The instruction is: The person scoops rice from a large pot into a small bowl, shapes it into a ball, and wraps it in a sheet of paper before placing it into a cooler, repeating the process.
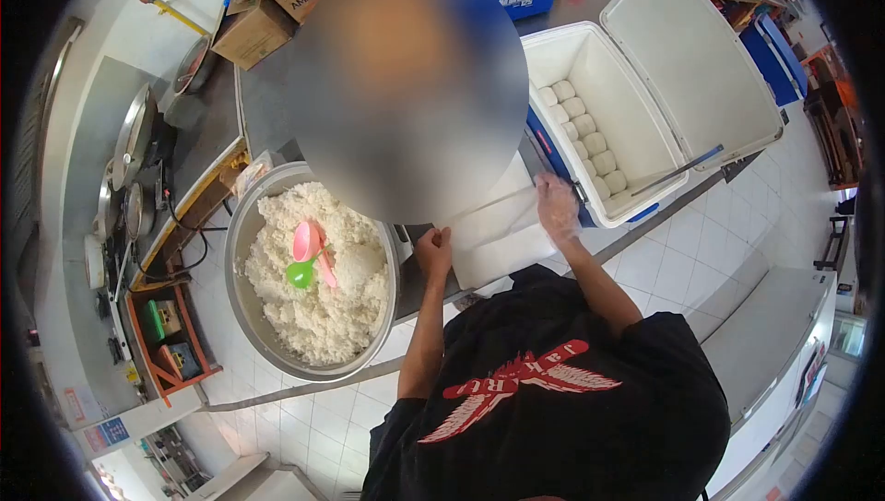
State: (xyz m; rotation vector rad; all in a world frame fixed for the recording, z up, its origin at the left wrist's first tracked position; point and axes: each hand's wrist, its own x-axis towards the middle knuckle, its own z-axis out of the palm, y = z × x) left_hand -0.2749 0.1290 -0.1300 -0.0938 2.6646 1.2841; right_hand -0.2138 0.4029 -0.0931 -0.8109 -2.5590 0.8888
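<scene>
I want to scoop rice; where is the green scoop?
In the head view, left of centre: the green scoop lies on the rice in the metal pot, beside the pink scoop.

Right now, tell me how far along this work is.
Apparently done: rounded white pieces lined up inside the open cooler. In hand: white sheets, between the left hand and the gloved right hand. Probably left: the loose rice heaped in the big pot, a large amount.

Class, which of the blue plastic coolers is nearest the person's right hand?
The open cooler, white lid swung back, rows of white rounded bundles inside; its corner is beside the right hand, closer than the others.
</scene>
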